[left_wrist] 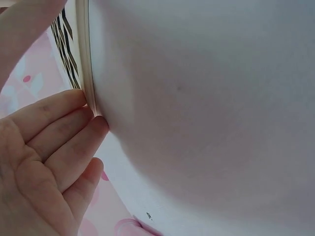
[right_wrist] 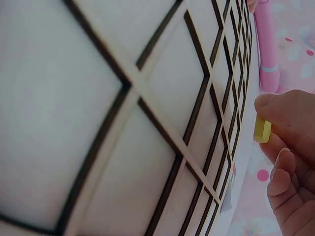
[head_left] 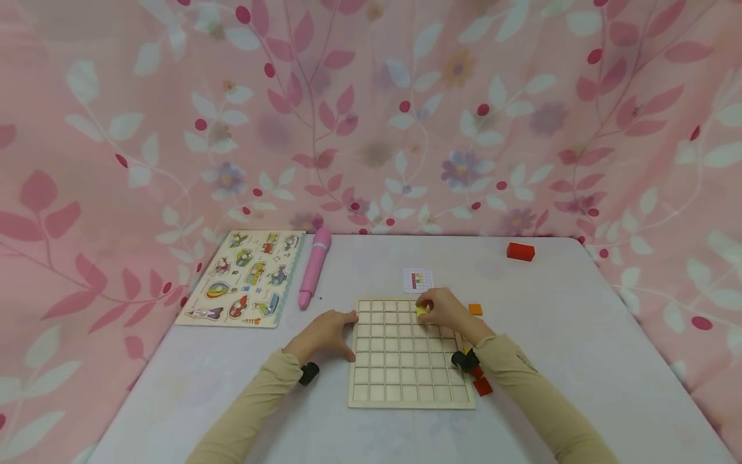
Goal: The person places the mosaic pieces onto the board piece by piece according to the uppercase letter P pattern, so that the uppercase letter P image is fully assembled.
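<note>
A pale wooden grid board [head_left: 393, 358] with square cells lies on the white table. My left hand [head_left: 326, 335] touches its left edge, thumb and fingers spread apart; in the left wrist view the fingertips [left_wrist: 100, 123] rest on the board's side with fairly straight fingers. Over the board's far right part, my right hand [head_left: 447, 309] pinches a small yellow tile [right_wrist: 262, 130] between thumb and finger. Behind the board lies a small printed card [head_left: 417, 280] with a coloured pattern on a grid. Orange [head_left: 475, 309] and red tiles [head_left: 482, 386] lie right of the board, some partly hidden by the right arm.
At the back left lies a picture puzzle board [head_left: 246, 277] with vehicle shapes. A pink pen-shaped stick [head_left: 315, 267] lies beside it. A red block [head_left: 520, 251] sits at the back right. Pink floral cloth [head_left: 371, 116] hangs behind the table [head_left: 556, 309].
</note>
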### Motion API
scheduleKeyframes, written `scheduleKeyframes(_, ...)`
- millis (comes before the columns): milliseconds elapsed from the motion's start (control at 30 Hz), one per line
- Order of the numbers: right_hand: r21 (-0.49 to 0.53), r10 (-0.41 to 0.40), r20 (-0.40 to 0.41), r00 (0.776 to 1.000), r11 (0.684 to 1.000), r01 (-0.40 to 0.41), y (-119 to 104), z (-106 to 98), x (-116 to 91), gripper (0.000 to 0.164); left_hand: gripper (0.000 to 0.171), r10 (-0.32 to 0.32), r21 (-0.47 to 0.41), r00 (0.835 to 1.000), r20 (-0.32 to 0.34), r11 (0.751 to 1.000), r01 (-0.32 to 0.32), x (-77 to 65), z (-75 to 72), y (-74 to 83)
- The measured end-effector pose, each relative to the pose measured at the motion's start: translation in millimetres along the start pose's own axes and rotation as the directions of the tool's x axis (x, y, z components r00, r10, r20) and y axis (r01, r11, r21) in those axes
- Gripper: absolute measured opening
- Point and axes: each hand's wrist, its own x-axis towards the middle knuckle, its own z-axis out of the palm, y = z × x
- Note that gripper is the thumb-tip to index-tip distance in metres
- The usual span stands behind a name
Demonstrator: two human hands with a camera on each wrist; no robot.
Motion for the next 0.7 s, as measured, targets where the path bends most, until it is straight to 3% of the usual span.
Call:
scheduleKeyframes(433,-0.031,0.032,0.081,0.996,0.999,-0.03,0.8,13.9,6.2,0.019,0.086,0.011,0.038,1.0,0.019,0.999,-0.012,0.5,-1.4,1.6)
scheduleKeyframes(600,-0.053,0.061,0.093,0.994,0.997,-0.057,1.7,12.5,5.3,0.019,0.085,0.036,0.058,0.999,0.011,0.998,-0.037,2.3,-0.4,4.7)
scheduleKeyframes(700,-0.042,0.067,0.101,0.993,0.997,-0.063,0.9,11.6,9.4,0.019,0.085,0.02,0.062,1.0,0.008,0.998,-0.02,2.8,-1.9,3.7)
